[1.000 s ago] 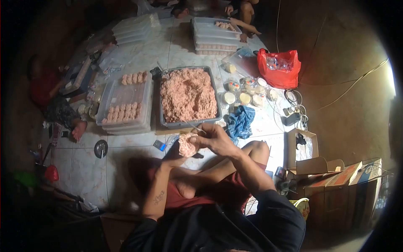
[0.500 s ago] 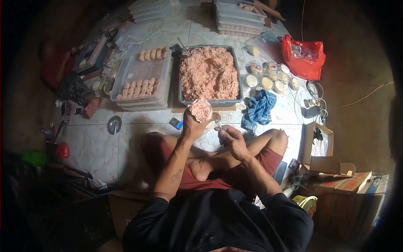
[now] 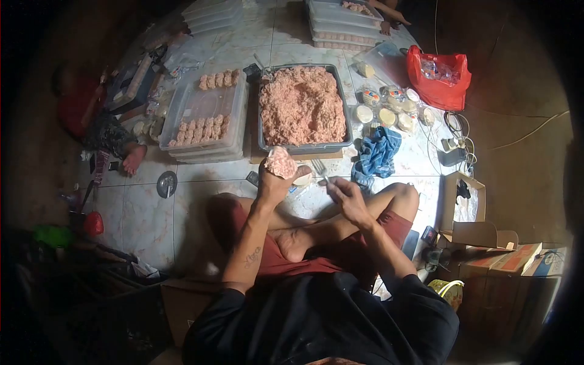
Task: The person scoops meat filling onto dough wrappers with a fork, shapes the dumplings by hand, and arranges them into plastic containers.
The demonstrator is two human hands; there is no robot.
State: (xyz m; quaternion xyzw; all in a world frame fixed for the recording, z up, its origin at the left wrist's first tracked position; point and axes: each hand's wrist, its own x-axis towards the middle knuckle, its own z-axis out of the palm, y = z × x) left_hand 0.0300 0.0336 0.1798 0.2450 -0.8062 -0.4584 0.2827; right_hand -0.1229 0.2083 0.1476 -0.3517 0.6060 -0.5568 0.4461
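My left hand (image 3: 274, 187) is wrapped round an open-topped dumpling (image 3: 281, 163) heaped with pink minced meat. In my right hand (image 3: 347, 199) is a metal fork (image 3: 319, 166), its tines pointing up and away from me, apart from the dumpling. Just beyond both hands stands a dark tub (image 3: 307, 148) full of minced meat (image 3: 301, 100). Partly hidden beside my left hand, a pale round stack of wrappers (image 3: 302, 180) lies on the floor. A clear plastic tray (image 3: 196, 104) to the left carries rows of filled dumplings (image 3: 204, 129).
Round wrapper stacks (image 3: 387, 117), a blue cloth (image 3: 377, 152) and a red plastic bag (image 3: 439, 76) lie to the right. Stacked trays (image 3: 344, 30) stand at the back. A small dark device (image 3: 252, 177) is near my left hand. Another person's foot (image 3: 134, 159) rests at left.
My right hand and the fork have moved right, away from the dumpling. My left hand has shifted slightly left and the dumpling has tilted in it.
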